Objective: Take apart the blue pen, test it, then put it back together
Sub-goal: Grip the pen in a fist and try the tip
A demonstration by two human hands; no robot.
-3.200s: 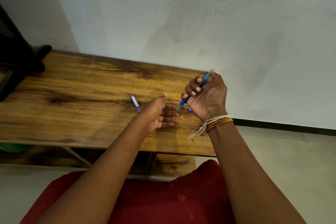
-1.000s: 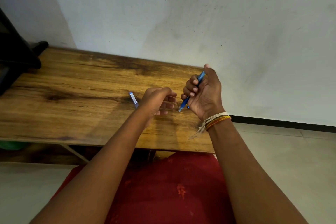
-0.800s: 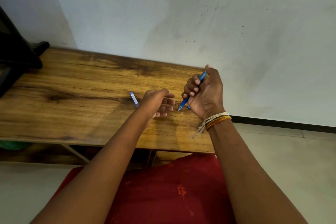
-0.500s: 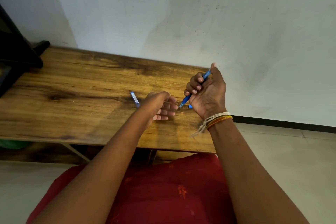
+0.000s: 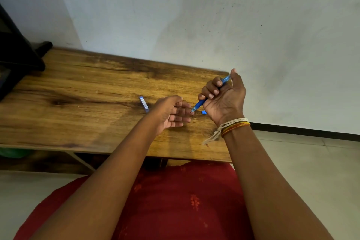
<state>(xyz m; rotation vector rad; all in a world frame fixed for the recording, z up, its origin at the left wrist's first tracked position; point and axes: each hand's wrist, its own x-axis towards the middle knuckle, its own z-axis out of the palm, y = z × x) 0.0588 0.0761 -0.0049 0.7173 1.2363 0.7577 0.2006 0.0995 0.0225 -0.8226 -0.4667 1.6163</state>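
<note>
My right hand (image 5: 224,99) is shut on the blue pen body (image 5: 199,105), held slanted with its tip pointing down-left. The tip touches the fingers of my left hand (image 5: 172,112), which lies palm up and open on the wooden table (image 5: 87,107). The blue pen cap (image 5: 143,103) with a white label lies on the table just left of my left hand. A small blue pen piece (image 5: 204,112) rests on the table under my right hand.
A black object (image 5: 17,60) stands at the table's far left end. The table's right edge lies just past my right hand, against the white wall (image 5: 214,15). Tiled floor (image 5: 302,161) lies to the right. A red garment (image 5: 175,200) covers my lap.
My left hand curled into a loose fist and has now spread open again, palm up. My right hand kept the pen and brought its tip onto my left fingers.
</note>
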